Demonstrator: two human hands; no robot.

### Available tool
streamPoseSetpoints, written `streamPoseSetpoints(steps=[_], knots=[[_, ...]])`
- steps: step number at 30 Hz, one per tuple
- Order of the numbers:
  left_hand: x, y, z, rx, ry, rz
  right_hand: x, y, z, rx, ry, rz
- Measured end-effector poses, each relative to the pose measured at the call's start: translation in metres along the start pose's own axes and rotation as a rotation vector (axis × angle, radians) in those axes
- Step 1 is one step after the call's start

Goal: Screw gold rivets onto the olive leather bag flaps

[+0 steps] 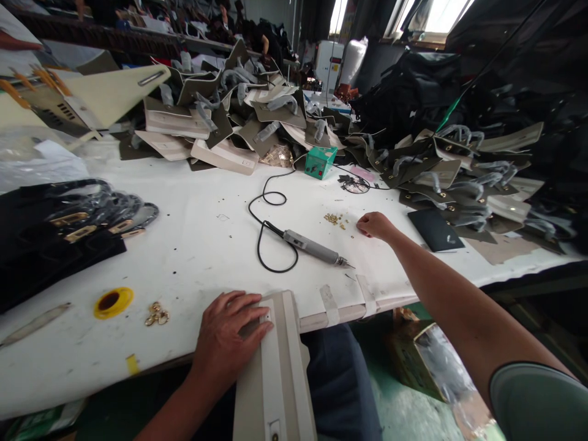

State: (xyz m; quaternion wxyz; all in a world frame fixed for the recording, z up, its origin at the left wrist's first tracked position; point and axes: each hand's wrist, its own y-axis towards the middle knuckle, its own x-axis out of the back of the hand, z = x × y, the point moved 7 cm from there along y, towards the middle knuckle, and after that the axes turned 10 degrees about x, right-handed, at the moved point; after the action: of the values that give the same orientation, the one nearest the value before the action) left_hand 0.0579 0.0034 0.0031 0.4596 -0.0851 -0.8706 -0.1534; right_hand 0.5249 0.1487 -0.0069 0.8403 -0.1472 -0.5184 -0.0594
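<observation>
My left hand [232, 334] lies with spread fingers on a beige bag panel [289, 367], which juts over the table's front edge above my lap. A raised strip with a small hole runs along this panel, near my fingertips. My right hand [375, 225] rests at the tabletop with its fingers pinched together; whatever they hold is hidden. Just left of it lies a scatter of small brass fittings [334, 218]. Between my hands sits a grey electric screwdriver [315, 248], its bit pointing right and its black cord looping behind.
A green power box [320, 163] stands at the back, before piled bag panels [271, 104]. More panels [482, 177] and a black pouch [435, 230] lie right. To the left are black bag pieces [59, 233], a yellow tape roll [113, 303] and gold rings [157, 314].
</observation>
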Motion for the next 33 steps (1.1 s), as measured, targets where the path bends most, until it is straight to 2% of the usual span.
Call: streamPoseSetpoints(steps=[5,10,13,21,33], knots=[[0.001,0.0,0.0,0.011,-0.007,0.008,-0.005,-0.013,-0.002,0.022,0.163,0.009],[0.002,0.001,-0.001,0.026,-0.013,0.014,-0.024,-0.035,0.005,0.042,0.356,0.105],[0.002,0.001,0.0,0.033,-0.008,0.027,-0.031,-0.041,0.006,0.011,0.417,0.106],[0.003,0.001,-0.002,0.023,-0.012,0.017,-0.03,-0.041,-0.001,-0.104,0.449,0.029],[0.004,0.0,-0.004,0.029,-0.027,0.012,-0.032,-0.043,-0.001,-0.116,0.437,0.021]])
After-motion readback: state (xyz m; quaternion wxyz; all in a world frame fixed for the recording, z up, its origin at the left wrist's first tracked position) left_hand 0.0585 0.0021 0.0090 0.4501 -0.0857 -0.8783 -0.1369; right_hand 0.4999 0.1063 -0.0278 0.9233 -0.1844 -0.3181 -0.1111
